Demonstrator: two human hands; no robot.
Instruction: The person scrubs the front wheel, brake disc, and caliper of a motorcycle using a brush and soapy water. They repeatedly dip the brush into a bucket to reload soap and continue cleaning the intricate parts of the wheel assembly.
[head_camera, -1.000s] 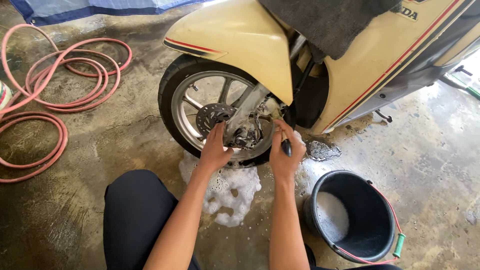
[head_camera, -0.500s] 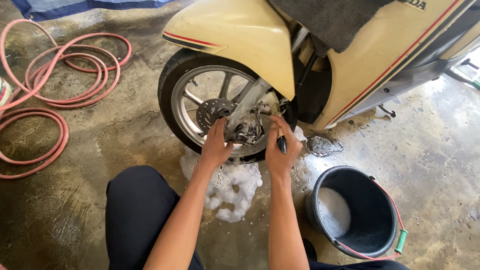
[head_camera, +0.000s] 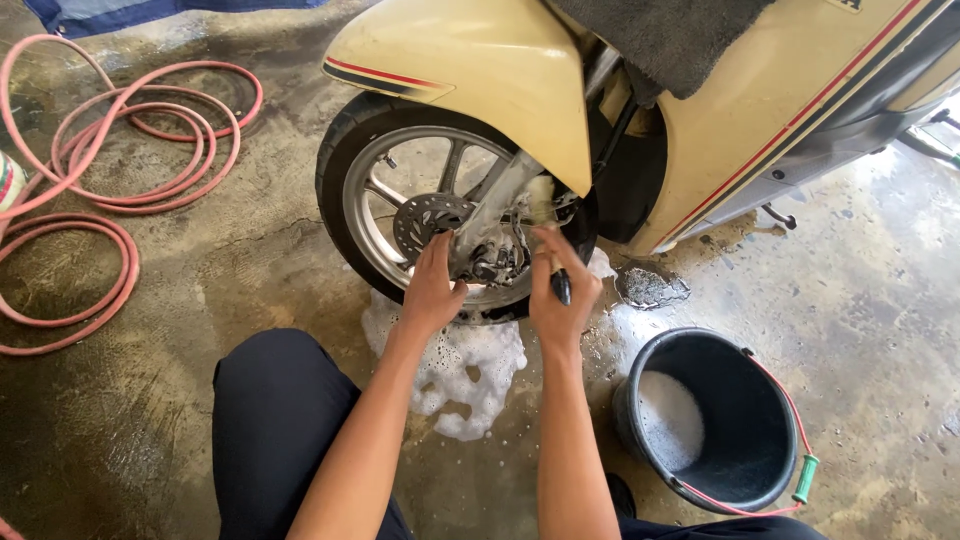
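Mid-scrub: right hand (head_camera: 558, 290) clamped on brush (head_camera: 548, 225) at fork of wheel (head_camera: 400, 215); left hand (head_camera: 432, 285) steadying rim, fingers together. Foam (head_camera: 465, 375) pooled below; spokes and tyre not yet sudsy. Bucket (head_camera: 745, 420) near, hose (head_camera: 120, 170) well apart.

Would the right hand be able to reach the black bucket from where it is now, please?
Probably yes: the bucket stands open on the floor beside the right forearm, nothing between them. But the right hand holds a brush at the wheel.
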